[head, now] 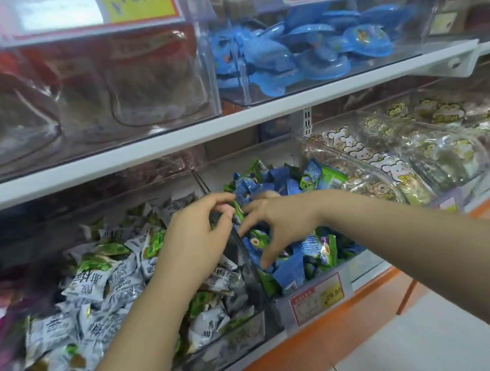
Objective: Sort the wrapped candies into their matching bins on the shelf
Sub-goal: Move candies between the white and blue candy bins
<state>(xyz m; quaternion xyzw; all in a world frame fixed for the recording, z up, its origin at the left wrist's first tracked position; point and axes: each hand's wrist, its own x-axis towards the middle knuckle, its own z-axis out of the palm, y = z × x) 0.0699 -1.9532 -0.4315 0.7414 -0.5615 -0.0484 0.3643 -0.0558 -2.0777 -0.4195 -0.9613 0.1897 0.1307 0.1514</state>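
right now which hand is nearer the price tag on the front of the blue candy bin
Right. The right hand reaches into the blue candy bin above the price tag; the left hand sits further left, over the divider.

Bright, even light from overhead, no hard shadows anywhere. Glare streaks across the clear bin fronts on the upper shelf (pixel 262 110), washing out the price tag (pixel 98 8) at the top left. Edges bend with the wide lens, so the shelf lines bow. The top and left corners smear with blur; the blue and green candies (pixel 283 183) read sharper at centre.
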